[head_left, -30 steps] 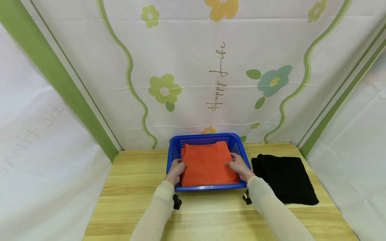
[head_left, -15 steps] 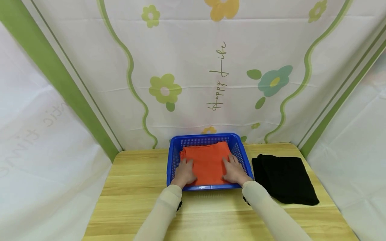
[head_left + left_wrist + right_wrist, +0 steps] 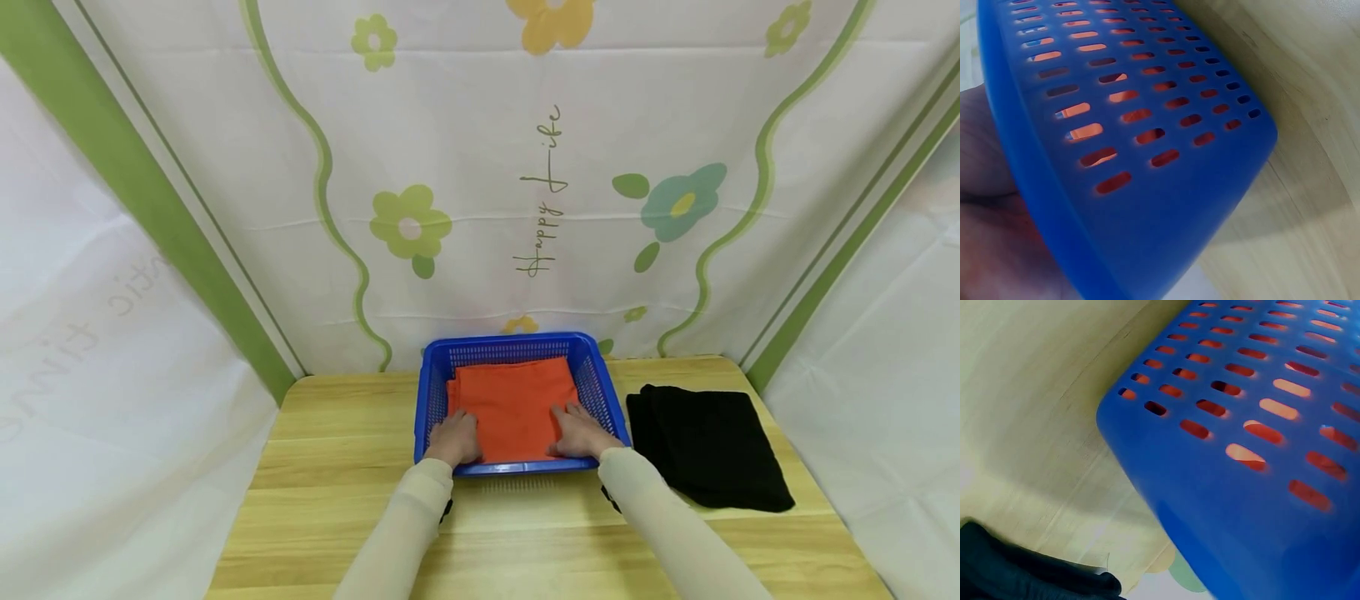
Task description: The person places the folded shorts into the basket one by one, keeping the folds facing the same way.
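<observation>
A folded orange cloth (image 3: 517, 408) lies inside a blue plastic basket (image 3: 517, 467) with slotted walls. My left hand (image 3: 455, 438) rests on the cloth's near left part, fingers spread forward. On the near right part of the same cloth my right hand (image 3: 579, 432) lies with its fingers extended. Both wrists pass over the basket's near rim. In the left wrist view the basket wall (image 3: 1166, 212) hides most of the left hand (image 3: 991, 231), and orange shows through the slots. The right wrist view has the basket's outside (image 3: 1229, 487); the right hand is hidden there.
A folded black cloth (image 3: 720, 446) lies on the wooden table (image 3: 337, 467) just right of the basket. Behind the table hangs a white curtain (image 3: 465, 150) with printed flowers, close to the basket's far rim. More white curtain stands at both sides.
Both hands have let go of the orange cloth's side edges and moved onto its top, then slid toward the near rim. The cloth sits lower in the basket. The black cloth is unmoved.
</observation>
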### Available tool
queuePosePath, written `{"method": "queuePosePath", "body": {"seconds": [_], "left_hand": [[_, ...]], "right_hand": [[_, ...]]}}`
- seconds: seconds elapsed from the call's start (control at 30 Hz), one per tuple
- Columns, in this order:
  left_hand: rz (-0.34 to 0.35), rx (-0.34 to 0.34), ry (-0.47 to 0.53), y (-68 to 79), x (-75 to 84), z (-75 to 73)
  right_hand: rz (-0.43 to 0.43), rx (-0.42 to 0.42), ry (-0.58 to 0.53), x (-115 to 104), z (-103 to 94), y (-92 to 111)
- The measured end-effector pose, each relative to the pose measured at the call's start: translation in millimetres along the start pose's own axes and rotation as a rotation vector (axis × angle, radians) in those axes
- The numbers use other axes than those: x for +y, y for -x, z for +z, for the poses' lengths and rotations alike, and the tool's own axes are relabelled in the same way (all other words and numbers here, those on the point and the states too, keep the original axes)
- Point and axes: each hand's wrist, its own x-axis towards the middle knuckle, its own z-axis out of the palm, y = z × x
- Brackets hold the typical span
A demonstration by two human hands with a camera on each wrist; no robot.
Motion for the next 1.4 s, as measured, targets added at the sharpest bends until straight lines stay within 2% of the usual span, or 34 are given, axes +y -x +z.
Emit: {"method": "queuePosePath", "body": {"seconds": [0.2, 0.37, 0.53, 0.77, 0.87, 1.07, 1.4], "left_hand": [[0.019, 0.014, 0.055, 3.7, -0.6, -3.0], [0.069, 0.086, 0.077, 6.8, 4.5, -9.2], [0.126, 0.151, 0.073, 11.0, 15.4, -16.2], [0.223, 0.247, 0.115, 24.2, 37.5, -20.0], [0.275, 0.282, 0.118, 31.1, 48.7, -17.2], [0.356, 0.28, 0.169, 46.2, 76.6, -10.5], [0.468, 0.279, 0.21, 60.6, 114.7, 3.7]], "right_hand": [[-0.101, 0.08, -0.023, 2, -5.1, 6], [-0.144, 0.166, -0.039, 0, -16.6, 17], [-0.17, 0.234, -0.03, 2, -30.3, 32], [-0.209, 0.356, -0.043, 20, -49.6, 53], [-0.209, 0.401, -0.039, 27, -59.6, 65], [-0.179, 0.462, -0.009, 48, -78.2, 90], [-0.043, 0.495, 0.033, 111, -92.1, 113]]}}
